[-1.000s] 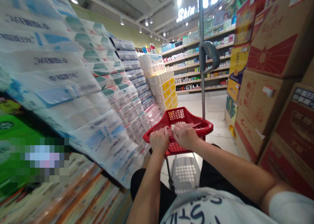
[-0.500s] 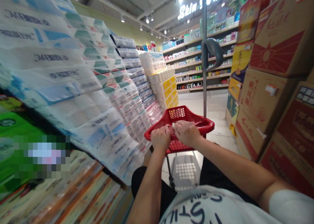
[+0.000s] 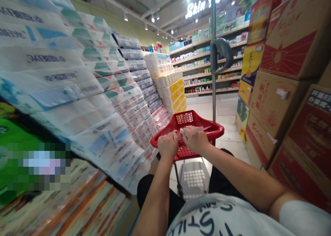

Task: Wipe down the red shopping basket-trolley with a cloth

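Observation:
A red plastic shopping cart [image 3: 216, 132] stands right in front of me, its basket wall pierced with holes. My left hand [image 3: 168, 144] is closed around the left part of its handle bar. Beside it, my right hand [image 3: 194, 138] grips the same bar, the two hands almost touching. Something small and whitish shows by the right hand's fingers; I cannot make out what it is. A tall metal pole [image 3: 213, 91] rises from the cart's right side and carries a grey loop-shaped hook [image 3: 224, 56].
Stacked tissue packs [image 3: 62, 75] line the left side, with toilet-roll packs [image 3: 169, 91] farther along. Cardboard boxes [image 3: 280, 101] are piled high on the right. Shelves of small goods [image 3: 201, 62] stand across the far end, beyond the pale floor [image 3: 200, 105].
The whole view has shifted slightly, with the surroundings sitting a little farther left. Both hands keep their hold on the cart's handle.

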Demonstrator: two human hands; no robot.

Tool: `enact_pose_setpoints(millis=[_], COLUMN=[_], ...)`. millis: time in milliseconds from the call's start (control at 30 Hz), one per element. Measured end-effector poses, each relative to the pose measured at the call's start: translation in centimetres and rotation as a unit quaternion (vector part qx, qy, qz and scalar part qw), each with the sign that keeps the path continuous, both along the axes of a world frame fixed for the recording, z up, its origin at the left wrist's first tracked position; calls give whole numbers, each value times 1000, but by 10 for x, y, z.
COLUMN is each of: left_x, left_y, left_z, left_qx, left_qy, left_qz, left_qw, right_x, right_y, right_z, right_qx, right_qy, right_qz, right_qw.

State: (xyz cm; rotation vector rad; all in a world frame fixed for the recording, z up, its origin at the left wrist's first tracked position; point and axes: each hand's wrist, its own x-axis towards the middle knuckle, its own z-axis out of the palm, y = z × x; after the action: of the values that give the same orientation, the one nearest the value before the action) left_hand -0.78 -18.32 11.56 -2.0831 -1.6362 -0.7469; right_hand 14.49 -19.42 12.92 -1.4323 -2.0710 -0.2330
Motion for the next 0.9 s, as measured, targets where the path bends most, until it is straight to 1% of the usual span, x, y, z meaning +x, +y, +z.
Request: enact_pose_setpoints(millis=[133,200,267,367,433,500,600,667,733,833,900], left_x=[1,1,2,2,2,2,2,3,3,4,4], left_y=[2,3,4,4,3,4,6,7,8,7,6], left_z=[2,3,3,2,1,1,2,2,3,3,3], left_qx=[-11,-17,-20,-15,-11,-9,-10,-14,-18,-21,-19], left_qy=[7,10,13,13,13,15,22,28,33,38,37], left_qz=[3,6,8,9,11,11,7,9,12,15,18], left_qw=[1000,1000,1000,1000,1000,1000,1000,999,999,999,999], right_x=[-4,-4,-2,5,7,7,3,1,1,6,8], right_y=[16,19,16,5,1,3,13,18,18,13,9], right_z=[13,13,3,-16,-22,-17,2,8,4,-14,-21], right_qx=[-65,-58,-10,88,110,77,-16,-41,-13,75,107], right_qy=[5,7,3,-1,3,11,20,20,20,21,20], right_qz=[-36,-42,-18,63,94,79,15,-13,-8,42,70], right_qw=[997,997,1000,994,989,994,1000,999,1000,996,992])
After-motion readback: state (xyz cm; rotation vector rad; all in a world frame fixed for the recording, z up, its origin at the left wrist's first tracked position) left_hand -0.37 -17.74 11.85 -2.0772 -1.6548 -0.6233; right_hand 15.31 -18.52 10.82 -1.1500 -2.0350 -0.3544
